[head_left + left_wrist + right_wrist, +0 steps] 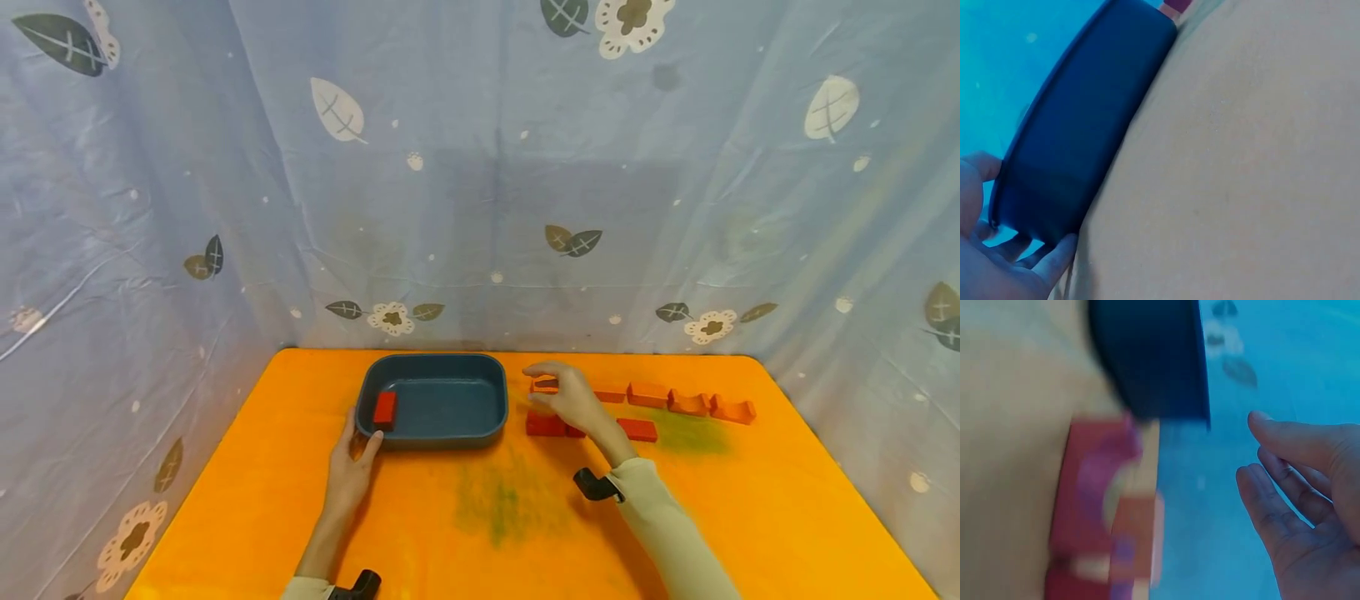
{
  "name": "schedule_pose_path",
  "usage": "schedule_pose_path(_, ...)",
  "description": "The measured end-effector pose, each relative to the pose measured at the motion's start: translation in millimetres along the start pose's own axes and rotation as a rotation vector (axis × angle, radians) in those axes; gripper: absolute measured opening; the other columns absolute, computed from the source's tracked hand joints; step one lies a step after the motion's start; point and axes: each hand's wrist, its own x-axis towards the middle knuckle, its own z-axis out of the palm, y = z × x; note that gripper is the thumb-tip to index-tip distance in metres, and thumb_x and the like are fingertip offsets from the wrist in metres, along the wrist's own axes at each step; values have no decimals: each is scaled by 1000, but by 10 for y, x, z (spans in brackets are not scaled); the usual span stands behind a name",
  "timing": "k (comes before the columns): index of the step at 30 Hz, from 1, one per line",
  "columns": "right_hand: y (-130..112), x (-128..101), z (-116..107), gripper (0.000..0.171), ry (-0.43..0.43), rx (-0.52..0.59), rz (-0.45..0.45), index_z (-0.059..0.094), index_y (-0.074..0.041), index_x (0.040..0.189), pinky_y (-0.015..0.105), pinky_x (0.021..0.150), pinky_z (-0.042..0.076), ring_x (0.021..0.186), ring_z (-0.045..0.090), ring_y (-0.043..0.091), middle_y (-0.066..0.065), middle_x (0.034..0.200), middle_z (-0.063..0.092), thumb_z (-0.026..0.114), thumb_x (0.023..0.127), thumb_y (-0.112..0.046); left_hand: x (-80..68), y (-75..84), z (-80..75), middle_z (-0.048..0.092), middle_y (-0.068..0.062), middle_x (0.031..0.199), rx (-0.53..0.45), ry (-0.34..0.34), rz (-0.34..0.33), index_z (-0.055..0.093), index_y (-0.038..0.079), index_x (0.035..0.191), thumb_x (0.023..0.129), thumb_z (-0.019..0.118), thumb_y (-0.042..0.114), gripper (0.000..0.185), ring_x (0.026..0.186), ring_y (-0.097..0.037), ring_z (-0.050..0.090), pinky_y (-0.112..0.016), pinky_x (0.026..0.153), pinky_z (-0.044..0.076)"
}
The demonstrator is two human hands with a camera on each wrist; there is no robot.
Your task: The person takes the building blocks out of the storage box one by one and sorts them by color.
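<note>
A deep dark blue rectangular tray [450,439] stands at the back of the table, with one red block [385,409] inside near its left end. My left hand [348,471] grips the tray's front left corner, thumb at the rim and fingers against the outer wall. To the tray's right, my right hand [576,405] hovers over the blocks, fingers parted and nothing between them. Below it lie a red block [545,423] and another red block [637,430]; the hand and forearm partly hide this row. The right wrist view shows a blurred notched red block [1079,487].
Behind the red row, orange blocks run rightward: a plain orange block [647,394], then a notched orange block [687,404] and a second notched orange block [732,409]. The orange tabletop [247,500] has greenish stains. A patterned curtain [480,208] surrounds its back and sides.
</note>
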Motion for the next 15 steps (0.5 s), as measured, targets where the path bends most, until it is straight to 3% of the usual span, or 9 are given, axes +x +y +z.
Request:
schedule_pose_path(4,-221,183,227,41,-113,-70,-53,63,4,125,49,93,53,109,62,39,18,126,61,73,85,1,20,-22,10,15,-16,162,-9,-7,5,12,3,157,101,56,20,73,146,-37,20,-50,117,22)
schedule_pose_path(15,-776,696,743,35,-404,-341,-280,68,-5,121,36,90,55,107,64,27,8,118,65,73,87,-3,25,-31,7,16,-17,161,-7,13,4,13,2,156,100,58,18,73,146,-37,21,-51,117,21)
